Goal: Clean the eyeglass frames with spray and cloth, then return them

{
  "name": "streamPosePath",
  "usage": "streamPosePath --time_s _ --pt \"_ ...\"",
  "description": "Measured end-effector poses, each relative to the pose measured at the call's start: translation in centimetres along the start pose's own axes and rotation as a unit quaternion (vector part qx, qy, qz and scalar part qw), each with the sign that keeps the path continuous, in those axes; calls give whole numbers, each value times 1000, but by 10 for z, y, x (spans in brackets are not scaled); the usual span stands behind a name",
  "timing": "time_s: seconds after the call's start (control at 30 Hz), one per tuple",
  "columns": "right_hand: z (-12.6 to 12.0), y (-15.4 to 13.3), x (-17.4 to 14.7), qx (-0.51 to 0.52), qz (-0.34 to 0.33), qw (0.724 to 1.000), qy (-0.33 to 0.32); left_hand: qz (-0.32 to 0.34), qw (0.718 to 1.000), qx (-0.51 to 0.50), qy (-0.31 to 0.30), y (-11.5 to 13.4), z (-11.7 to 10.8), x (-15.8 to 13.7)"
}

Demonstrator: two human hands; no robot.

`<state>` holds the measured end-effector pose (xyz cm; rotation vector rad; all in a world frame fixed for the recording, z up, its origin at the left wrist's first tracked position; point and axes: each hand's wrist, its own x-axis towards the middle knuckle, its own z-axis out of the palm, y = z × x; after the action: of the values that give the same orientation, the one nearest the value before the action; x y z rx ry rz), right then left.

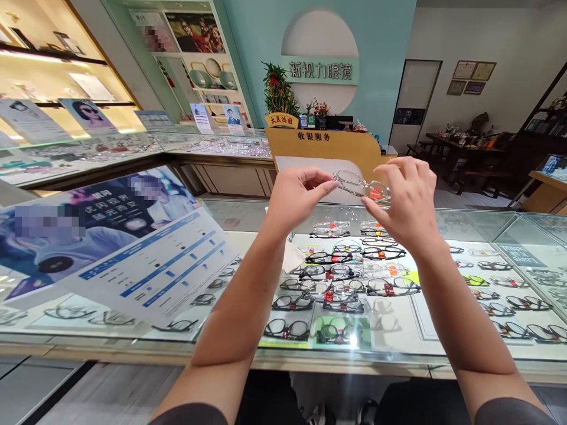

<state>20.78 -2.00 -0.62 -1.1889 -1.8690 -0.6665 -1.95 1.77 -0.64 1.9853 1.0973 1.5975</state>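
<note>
- The glass display counter (398, 360) spans the lower part of the frame from side to side, with eyeglasses laid out under its glass
- The teal wall (390, 35) takes the upper middle of the frame and carries a pale round sign (319, 38) with Chinese characters across it
- A large printed board (177, 265), blue and white with pictures and a table, leans at an angle in the left of the frame, over the counter
- The yellow service desk (349, 144) stands in the centre of the frame, beyond the counter, and bears Chinese lettering
- The right hand (410, 200), right of centre, is at the right-hand end of the held pair, thumb near its lower rim and fingers curled above; the gap is fairly wide, and I cannot tell whether it grips
- The left hand (299, 195), just left of it, pinches the opposite end narrowly between thumb and fingers
- A leafy plant (279, 91) sits in the upper centre of the frame, on the desk
- The clear-framed glasses (361, 184) are raised near the middle of the frame, between both hands, above the counter
- An orange tag (377, 192) shows at their right-hand lens
</note>
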Motion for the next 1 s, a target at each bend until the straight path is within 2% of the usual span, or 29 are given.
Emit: streamPosePath --time_s 0.17,0.23,0.37,0.6,0.8,1.0 --pt "-22 8 5 96 21 995 31 -112 993 -27 -4 -61 -3 -2" --pt "-27 12 5 133 15 990 46 -194 981 -15 -1 -84 -2 -14" --pt "-29 15 4 181 -6 982 59 -257 966 2 -38 -114 -1 -41" --pt "-30 2 4 269 4 962 31 -313 941 37 -124 -132 -1 -49" --pt "-31 -8 2 330 37 943 10 -340 921 76 -172 -142 -13 -49" --pt "-31 -21 -3 380 52 923 -12 -361 888 142 -246 -149 -17 -48"
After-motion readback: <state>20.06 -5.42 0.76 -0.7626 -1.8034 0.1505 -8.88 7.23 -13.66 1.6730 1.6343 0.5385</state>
